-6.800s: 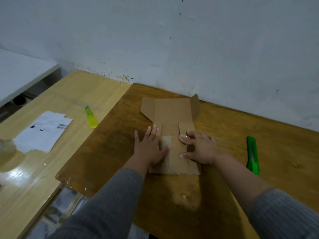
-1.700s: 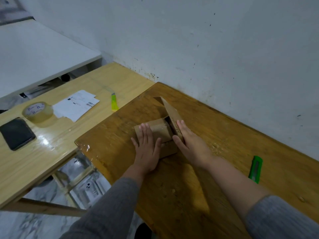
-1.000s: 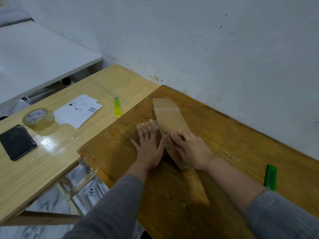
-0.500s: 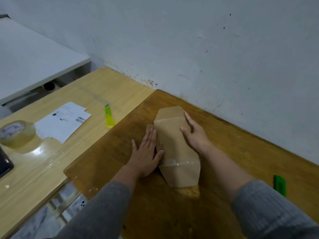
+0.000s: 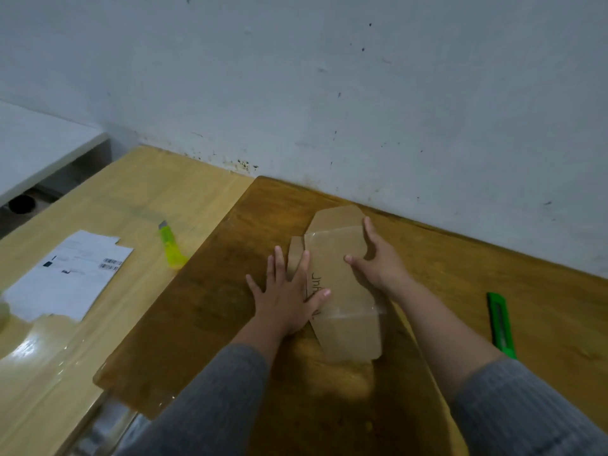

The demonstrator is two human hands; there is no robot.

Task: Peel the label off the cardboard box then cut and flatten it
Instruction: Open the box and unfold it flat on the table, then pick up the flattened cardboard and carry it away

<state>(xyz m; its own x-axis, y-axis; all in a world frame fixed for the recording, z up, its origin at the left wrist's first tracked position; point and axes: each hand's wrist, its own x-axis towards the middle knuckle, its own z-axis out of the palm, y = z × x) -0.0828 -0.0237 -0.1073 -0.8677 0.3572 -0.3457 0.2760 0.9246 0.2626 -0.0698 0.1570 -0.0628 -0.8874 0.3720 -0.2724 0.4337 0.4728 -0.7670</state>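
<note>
Since half a second ago the right hand (image 5: 378, 264) has slid a little toward the far end of the flattened cardboard box (image 5: 342, 284), and the left hand (image 5: 286, 297) has stayed pressed on the box's left side. Compared with nearly seven seconds back, the box no longer lies spread open with its flaps out; it is folded over into one long flat piece.

The cardboard box lies flat on the dark brown counter (image 5: 230, 324), near that counter's far edge by the wall (image 5: 329, 93), its long axis running from the far edge toward the person. Dark handwriting shows on its left half, partly covered by the left thumb, and a glossy strip of clear tape crosses its near end.

The left hand lies palm down with fingers straight and spread, half on the box's left flap and half on the counter. The right hand rests on the box's right edge with fingers extended and the thumb stretched across the cardboard; its fingers are apart, pressing rather than gripping.

A green utility knife (image 5: 500, 324) lies well apart to the right, toward the dark counter's right side. On the lighter wooden counter (image 5: 98, 324) to the left lie a yellow-green utility knife (image 5: 169, 246) near the seam between the two counters, and the peeled white label (image 5: 69, 274) with printed barcodes farther left.
</note>
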